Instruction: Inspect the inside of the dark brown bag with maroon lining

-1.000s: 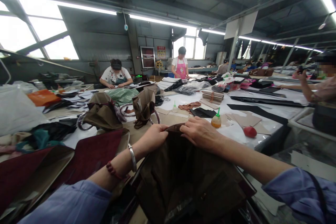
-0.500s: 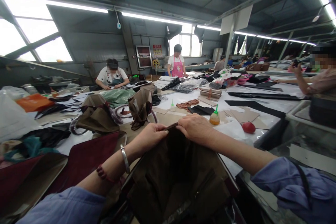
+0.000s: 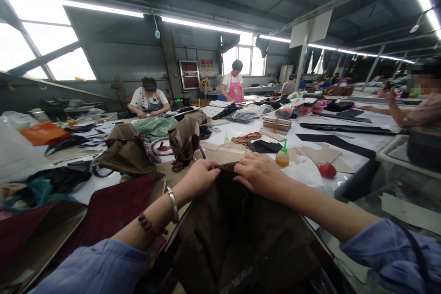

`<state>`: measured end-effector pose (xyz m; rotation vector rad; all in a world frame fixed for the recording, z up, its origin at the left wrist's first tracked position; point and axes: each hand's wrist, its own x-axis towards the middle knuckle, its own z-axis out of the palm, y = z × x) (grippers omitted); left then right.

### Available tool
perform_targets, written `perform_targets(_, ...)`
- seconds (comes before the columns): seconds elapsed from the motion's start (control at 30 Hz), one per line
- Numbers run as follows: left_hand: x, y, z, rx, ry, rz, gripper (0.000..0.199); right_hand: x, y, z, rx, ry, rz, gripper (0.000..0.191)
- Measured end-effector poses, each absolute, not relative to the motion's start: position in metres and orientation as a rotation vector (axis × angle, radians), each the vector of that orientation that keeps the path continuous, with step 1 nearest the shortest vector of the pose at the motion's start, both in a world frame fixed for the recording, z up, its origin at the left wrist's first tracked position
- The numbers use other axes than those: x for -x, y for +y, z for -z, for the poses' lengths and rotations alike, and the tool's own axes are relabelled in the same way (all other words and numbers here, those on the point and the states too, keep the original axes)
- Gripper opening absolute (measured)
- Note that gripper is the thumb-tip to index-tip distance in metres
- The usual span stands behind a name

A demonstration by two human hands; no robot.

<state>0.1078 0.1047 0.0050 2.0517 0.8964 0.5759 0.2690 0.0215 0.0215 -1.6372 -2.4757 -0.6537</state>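
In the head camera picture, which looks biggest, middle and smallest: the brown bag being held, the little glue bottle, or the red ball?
1. Brown bag, by far the largest, though it is nearest the camera.
2. Glue bottle.
3. Red ball, close in size to the bottle, so that order is unsure.

You were in a bag-making workshop, a factory hall by the look of it. A long worktop (image 3: 347, 156) ran away from you, strewn with cut panels (image 3: 322, 154), black strips (image 3: 336, 140), half-made brown bags (image 3: 129, 151) and glue bottles (image 3: 282, 156). Other workers sat or stood along it: one seated in a white shirt (image 3: 149, 98), one standing in a pink apron (image 3: 236, 89), another at your right (image 3: 420, 110). Overhead ran steel beams (image 3: 344, 4) and rows of tube lights (image 3: 203, 25), with big windows (image 3: 51, 50) in the grey wall.
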Motion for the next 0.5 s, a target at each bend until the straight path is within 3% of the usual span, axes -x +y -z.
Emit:
perform_targets(0.13,-0.112,0.101,-0.006,-2.073,0.875,-0.577,0.027,-0.277,0.016,-0.014,1.468,-2.527,0.861,0.012)
perform_targets(0.4,-0.108,0.097,-0.003,-2.044,0.842,-0.569,0.029,-0.283,0.021,-0.016,1.51,-2.432,0.932,0.005)
perform_targets(0.5,-0.107,0.098,0.0,-1.999,0.813,-0.565,0.029,-0.295,0.018,-0.012,1.605,-2.252,0.804,0.029)
